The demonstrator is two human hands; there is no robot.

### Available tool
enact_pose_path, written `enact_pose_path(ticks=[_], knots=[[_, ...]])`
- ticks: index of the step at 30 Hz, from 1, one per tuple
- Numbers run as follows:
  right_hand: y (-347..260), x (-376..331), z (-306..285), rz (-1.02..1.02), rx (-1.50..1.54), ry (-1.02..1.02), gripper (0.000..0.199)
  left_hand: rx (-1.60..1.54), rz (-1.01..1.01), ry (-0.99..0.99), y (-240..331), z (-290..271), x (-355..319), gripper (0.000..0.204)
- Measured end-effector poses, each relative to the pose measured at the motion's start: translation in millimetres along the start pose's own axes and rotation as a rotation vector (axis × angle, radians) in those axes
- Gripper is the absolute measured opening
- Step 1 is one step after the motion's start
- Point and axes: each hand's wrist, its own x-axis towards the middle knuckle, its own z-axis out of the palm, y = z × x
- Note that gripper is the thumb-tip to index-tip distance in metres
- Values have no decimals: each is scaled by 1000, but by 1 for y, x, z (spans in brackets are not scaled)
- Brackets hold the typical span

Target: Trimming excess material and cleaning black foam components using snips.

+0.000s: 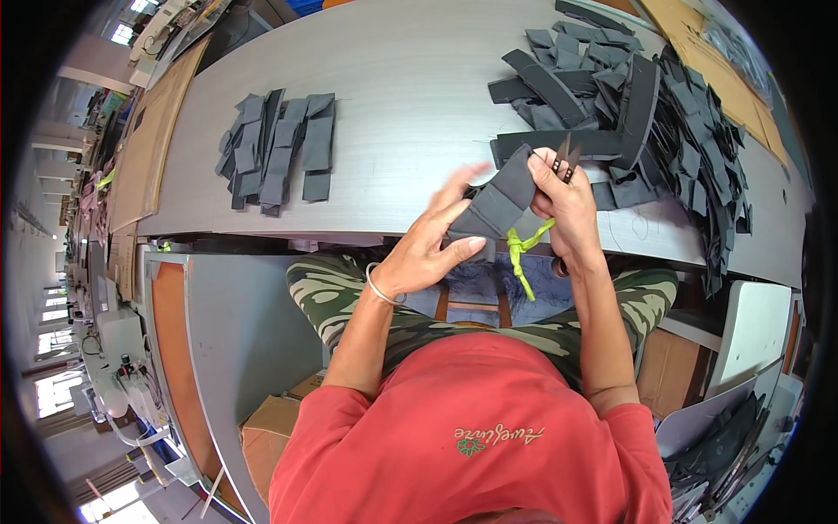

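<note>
A dark grey fabric strip (504, 203) with folded sections is stretched between my hands above the table's near edge. My left hand (423, 249) holds its lower left end, thumb on top; the fingers are partly smeared by motion. At the upper right end, my right hand (566, 196) pinches the fabric between thumb and fingers. The same hand also keeps a pair of thread snips (567, 159), blades pointing up and away. A knotted yellow-green cord (521, 253) dangles below the right hand, where its attachment is hidden.
On the pale table (410, 105) a small stack of grey fabric strips (275, 144) lies at the left. A large loose heap of dark strips (602, 96) spreads at the right, some hanging over the front edge. Cardboard (161, 144) lines the left side. A grey cabinet panel (249, 323) stands below.
</note>
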Motion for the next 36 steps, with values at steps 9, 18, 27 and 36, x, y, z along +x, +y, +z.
enact_pose_path(ticks=[9, 18, 27, 36], knots=[[-10, -13, 2, -217, -665, 111, 22, -693, -378, 260, -18, 2, -1, 24], [-3, -27, 10, -514, -1037, -4, 16, -702, -436, 221, -18, 4, 0, 23], [-3, -27, 7, -618, -1130, -31, 12, -787, -449, 186, -21, 4, -4, 23], [-12, -25, 25, -466, -1005, -18, 21, 246, -152, 37, -7, -1, 3, 19]])
